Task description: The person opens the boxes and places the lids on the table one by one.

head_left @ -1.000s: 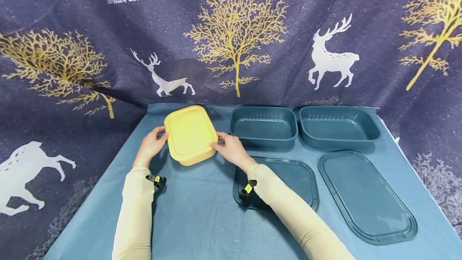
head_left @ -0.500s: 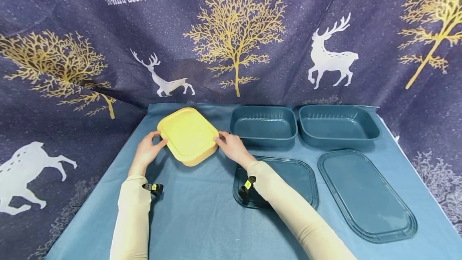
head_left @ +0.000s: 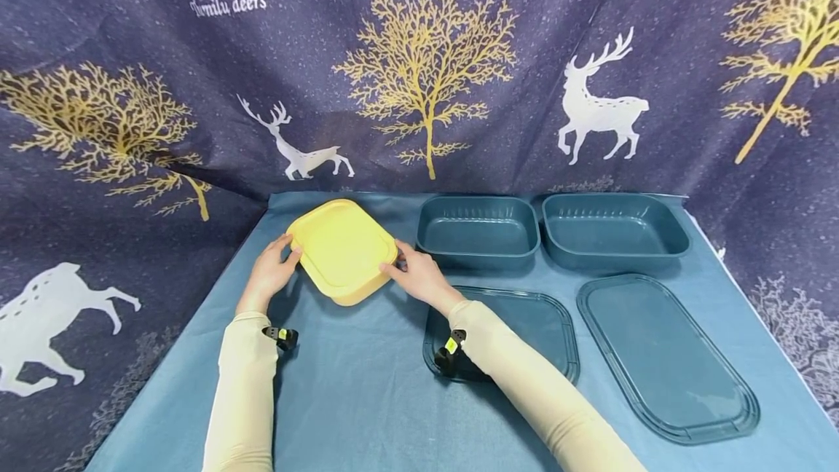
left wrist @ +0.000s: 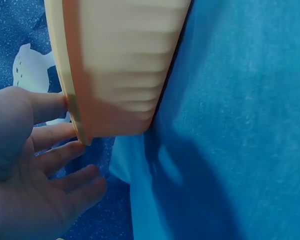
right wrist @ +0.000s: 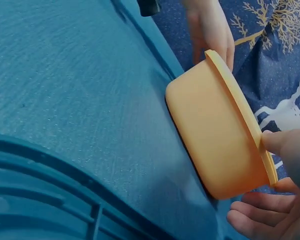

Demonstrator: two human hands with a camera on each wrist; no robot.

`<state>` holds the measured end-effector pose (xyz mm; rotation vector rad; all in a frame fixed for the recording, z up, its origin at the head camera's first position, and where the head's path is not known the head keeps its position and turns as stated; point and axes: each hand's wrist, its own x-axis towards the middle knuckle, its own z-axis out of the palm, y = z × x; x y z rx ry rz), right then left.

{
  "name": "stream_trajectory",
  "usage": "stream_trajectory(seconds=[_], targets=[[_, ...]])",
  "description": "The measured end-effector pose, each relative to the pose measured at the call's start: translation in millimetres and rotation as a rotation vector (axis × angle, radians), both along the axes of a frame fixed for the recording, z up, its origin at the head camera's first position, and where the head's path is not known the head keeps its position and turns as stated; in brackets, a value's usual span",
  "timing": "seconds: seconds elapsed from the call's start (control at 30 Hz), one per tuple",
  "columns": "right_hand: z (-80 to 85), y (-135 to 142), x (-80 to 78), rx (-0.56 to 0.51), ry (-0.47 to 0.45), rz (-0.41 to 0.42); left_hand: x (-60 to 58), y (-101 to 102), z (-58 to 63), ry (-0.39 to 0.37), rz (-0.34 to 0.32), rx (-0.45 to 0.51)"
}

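A yellow square food container (head_left: 354, 290) with its matching lid (head_left: 341, 242) on top sits at the back left of the cloth, one corner towards me. At its left corner my left hand (head_left: 269, 272) pinches the lid's rim, thumb on top and fingertips at the edge. My right hand (head_left: 422, 275) grips the right corner: in the right wrist view the thumb (right wrist: 275, 142) presses on the lid's rim and the other fingers lie under the rim beside the container's wall. The left wrist view shows the container's ribbed side (left wrist: 130, 65) standing on the cloth.
Two dark teal open containers (head_left: 478, 257) (head_left: 616, 261) stand side by side at the back right. In front of them lie two flat teal lids (head_left: 524, 326) (head_left: 668, 355); my right forearm crosses over the nearer one. A printed fabric backdrop (head_left: 419, 93) rises behind the table.
The yellow container with its lid has turned a little counterclockwise and shifted slightly left. My left hand has moved slightly left and down with it; the right thumb has shifted along the rim.
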<state>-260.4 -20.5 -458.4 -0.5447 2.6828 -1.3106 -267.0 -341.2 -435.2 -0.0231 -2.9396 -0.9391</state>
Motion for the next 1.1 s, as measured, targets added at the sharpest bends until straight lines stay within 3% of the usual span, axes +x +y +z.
stream_trajectory(seconds=[0.47, 0.63, 0.83, 1.1], targets=[[5.3, -2.8, -13.7, -0.044, -0.010, -0.049, 8.6, 12.6, 9.0, 0.039, 0.080, -0.024], [9.4, -4.9, -9.9, 0.000, 0.031, -0.048, 0.8, 10.7, 13.3, 0.001, 0.102, -0.006], [10.7, -9.2, -5.5, 0.039, 0.029, -0.011, -8.6, 4.8, 12.5, 0.018, 0.086, -0.053], [8.4, -9.9, -12.5, 0.035, 0.020, -0.036, 5.6, 7.1, 9.0, 0.072, 0.107, -0.100]])
